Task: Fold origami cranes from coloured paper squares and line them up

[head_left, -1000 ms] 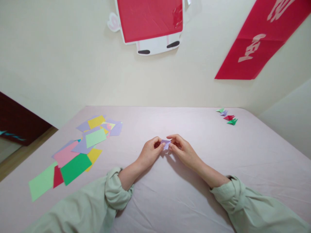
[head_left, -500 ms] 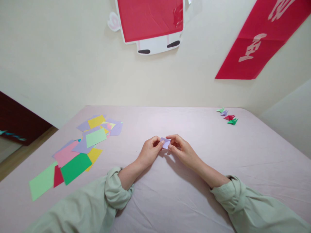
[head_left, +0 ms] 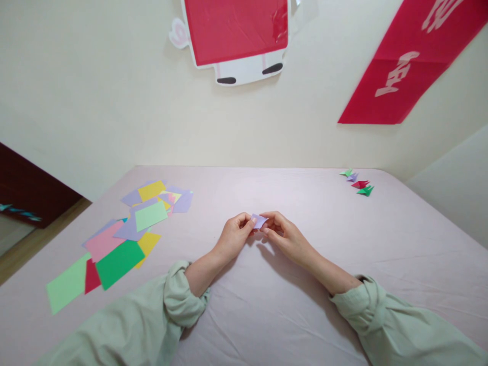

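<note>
A small folded piece of purple paper [head_left: 260, 221] is held between my two hands, just above the middle of the table. My left hand [head_left: 237, 235] pinches its left side, thumb on top. At the paper's right edge, the thumb and forefinger of my right hand [head_left: 286, 235] are closed on it. The other fingers of both hands curl underneath and are partly hidden. Fine creases in the paper are too small to make out.
On the left lie loose sheets of coloured paper, among them a green sheet [head_left: 120, 264], a pink sheet [head_left: 105, 241] and a yellow sheet [head_left: 151, 191]. Several small folded paper figures [head_left: 360, 184] stand in a row at the far right. A pale cloth [head_left: 244, 315] covers the table.
The purple paper has tilted and shows a narrower face, its lower part now turned or folded up. Both hands stay nearly in place with small finger movements.
</note>
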A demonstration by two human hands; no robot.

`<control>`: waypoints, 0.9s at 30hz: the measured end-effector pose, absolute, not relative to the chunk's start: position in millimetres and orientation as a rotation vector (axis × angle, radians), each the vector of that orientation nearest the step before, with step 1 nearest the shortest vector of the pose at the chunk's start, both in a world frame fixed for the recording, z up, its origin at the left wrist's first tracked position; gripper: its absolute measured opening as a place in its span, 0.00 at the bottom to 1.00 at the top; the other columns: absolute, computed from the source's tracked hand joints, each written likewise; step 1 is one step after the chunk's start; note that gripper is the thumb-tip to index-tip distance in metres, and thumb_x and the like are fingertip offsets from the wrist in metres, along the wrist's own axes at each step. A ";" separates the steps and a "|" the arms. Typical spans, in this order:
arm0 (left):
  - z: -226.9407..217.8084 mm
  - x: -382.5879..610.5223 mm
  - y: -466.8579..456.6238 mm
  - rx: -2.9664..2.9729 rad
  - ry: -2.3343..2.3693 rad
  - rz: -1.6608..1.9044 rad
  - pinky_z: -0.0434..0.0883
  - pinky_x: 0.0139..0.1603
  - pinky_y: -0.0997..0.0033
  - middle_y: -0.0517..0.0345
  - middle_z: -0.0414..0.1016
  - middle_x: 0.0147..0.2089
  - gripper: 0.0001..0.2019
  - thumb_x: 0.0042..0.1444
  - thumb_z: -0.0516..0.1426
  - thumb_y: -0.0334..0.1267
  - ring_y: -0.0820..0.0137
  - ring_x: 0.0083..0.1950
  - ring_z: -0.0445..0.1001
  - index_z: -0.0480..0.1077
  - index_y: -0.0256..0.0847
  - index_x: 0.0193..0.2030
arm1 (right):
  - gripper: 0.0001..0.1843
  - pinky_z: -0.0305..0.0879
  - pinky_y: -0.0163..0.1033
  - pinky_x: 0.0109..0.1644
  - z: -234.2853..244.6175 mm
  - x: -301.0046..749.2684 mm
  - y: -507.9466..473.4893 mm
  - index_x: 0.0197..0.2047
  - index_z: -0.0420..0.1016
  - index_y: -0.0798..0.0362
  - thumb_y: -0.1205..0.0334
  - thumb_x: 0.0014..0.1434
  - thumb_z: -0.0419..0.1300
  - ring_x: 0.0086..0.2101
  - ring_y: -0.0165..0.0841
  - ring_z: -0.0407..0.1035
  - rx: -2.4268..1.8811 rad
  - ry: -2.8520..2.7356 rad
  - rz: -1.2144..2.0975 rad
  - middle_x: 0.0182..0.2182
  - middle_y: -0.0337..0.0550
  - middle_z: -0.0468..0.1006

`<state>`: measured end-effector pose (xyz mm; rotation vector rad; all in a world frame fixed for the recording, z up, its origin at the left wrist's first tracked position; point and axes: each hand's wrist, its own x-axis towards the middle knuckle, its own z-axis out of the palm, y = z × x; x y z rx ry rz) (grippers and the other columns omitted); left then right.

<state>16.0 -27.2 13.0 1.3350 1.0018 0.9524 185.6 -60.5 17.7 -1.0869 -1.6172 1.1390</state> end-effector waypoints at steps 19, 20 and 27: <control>21.2 16.7 -30.9 1.401 1.040 0.913 0.62 0.32 0.74 0.62 0.68 0.26 0.12 0.55 0.57 0.44 0.74 0.29 0.66 0.69 0.37 0.28 | 0.13 0.68 0.39 0.39 22.1 184.0 -61.4 0.50 0.67 0.52 0.60 0.62 0.55 0.32 0.30 0.71 -1.124 -1.603 1.114 0.32 0.38 0.73; 21.0 16.8 -30.8 1.403 1.039 0.912 0.62 0.32 0.74 0.62 0.68 0.26 0.12 0.55 0.57 0.44 0.74 0.29 0.66 0.69 0.37 0.28 | 0.13 0.68 0.39 0.39 22.1 183.9 -61.3 0.50 0.67 0.52 0.60 0.62 0.55 0.32 0.30 0.71 -1.125 -1.608 1.114 0.32 0.39 0.73; 16.6 16.7 -32.1 1.471 1.033 0.906 0.62 0.33 0.74 0.62 0.67 0.26 0.13 0.57 0.56 0.45 0.73 0.30 0.65 0.68 0.37 0.28 | 0.14 0.69 0.40 0.41 18.2 185.2 -60.5 0.51 0.67 0.52 0.59 0.62 0.55 0.36 0.32 0.72 -1.125 -1.610 1.138 0.39 0.43 0.76</control>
